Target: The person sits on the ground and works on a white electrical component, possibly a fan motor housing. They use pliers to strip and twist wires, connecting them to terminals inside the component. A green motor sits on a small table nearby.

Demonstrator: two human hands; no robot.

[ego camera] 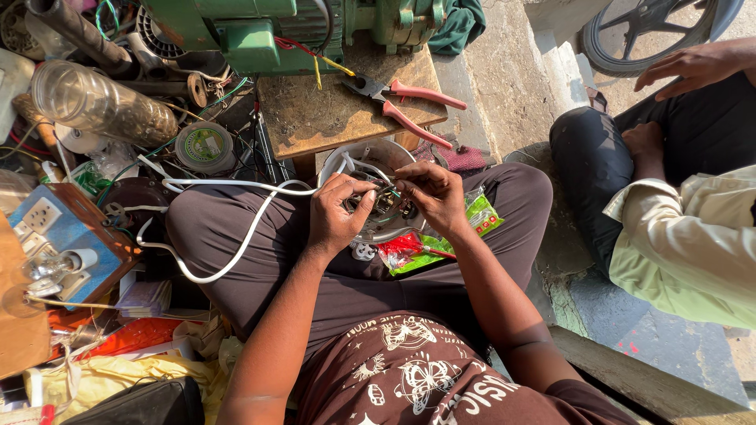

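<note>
Wires [376, 189] of a round white appliance base [378, 228] on the person's lap were pinched between the fingertips of the left hand [335, 216] and right hand [435, 195], seemingly mid-connection, while red-handled pliers [405, 102] lay unused just beyond both hands.

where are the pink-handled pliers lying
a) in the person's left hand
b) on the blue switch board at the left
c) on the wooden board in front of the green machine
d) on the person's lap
c: the pink-handled pliers lie on the wooden board just below the green machine, untouched, while the left hand and right hand work on the wires of the round white device in the lap.
</note>
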